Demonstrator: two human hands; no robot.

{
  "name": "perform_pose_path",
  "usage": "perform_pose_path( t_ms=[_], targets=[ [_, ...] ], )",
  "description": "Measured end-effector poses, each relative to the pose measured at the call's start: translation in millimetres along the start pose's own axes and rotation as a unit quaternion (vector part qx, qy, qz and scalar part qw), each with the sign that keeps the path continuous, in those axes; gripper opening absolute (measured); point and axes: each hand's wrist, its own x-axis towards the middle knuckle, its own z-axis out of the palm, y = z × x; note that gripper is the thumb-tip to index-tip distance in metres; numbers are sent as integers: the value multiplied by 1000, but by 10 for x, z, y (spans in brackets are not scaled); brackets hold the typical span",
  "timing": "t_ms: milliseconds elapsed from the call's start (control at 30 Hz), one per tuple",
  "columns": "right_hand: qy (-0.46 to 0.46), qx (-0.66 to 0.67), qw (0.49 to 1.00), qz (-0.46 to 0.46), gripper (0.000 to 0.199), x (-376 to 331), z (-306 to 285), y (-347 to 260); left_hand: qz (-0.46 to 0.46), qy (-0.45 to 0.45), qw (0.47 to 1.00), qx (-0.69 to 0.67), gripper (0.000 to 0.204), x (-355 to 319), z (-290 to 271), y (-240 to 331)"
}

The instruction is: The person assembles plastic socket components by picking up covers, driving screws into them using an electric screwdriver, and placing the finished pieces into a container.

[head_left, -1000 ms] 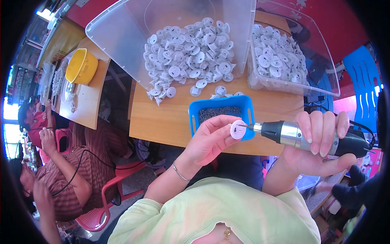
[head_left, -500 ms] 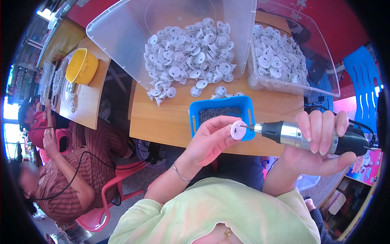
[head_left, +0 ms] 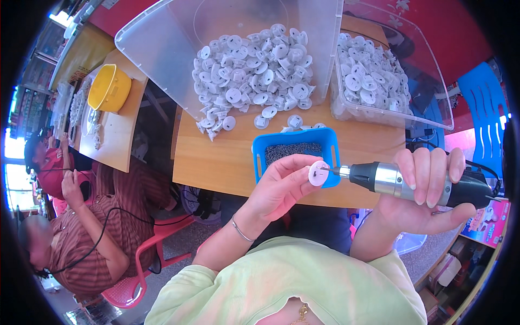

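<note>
My left hand [head_left: 285,183] pinches a small round white plastic piece [head_left: 318,174] with dark slots in its face. In my right hand [head_left: 428,187] lies an electric screwdriver [head_left: 388,179], silver and black, held level with my fingers wrapped over its body. Its thin bit meets the face of the white piece; whether a screw sits at the tip is too small to tell. Just behind the piece stands a blue basket [head_left: 259,142] with many small dark grey screws [head_left: 292,151] inside, partly hidden by my left hand.
A tipped clear plastic bin [head_left: 162,49] spills a heap of white pieces [head_left: 254,70] onto the wooden table [head_left: 216,162]. Another clear bin [head_left: 374,111] of them stands at right. Leftward are a yellow tub [head_left: 111,89], two seated people and a red chair [head_left: 146,260].
My hands, the white piece and the screwdriver have hardly moved. At the left, the seated person in stripes has shifted slightly.
</note>
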Motion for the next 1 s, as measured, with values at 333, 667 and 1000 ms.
perform_pose_path(
  t_ms=[333,667,1000],
  targets=[
    [-27,-23,999,-8,42,-4,-16,13,6,13,1000,11,19,-4,-7,-11],
    [-71,-68,995,-23,48,-24,8,63,2,25,1000,16,20,5,-22,-28],
    [-127,-56,990,-4,53,29,-36,68,-5,3,1000,11,17,-2,-52,-22]
  ],
)
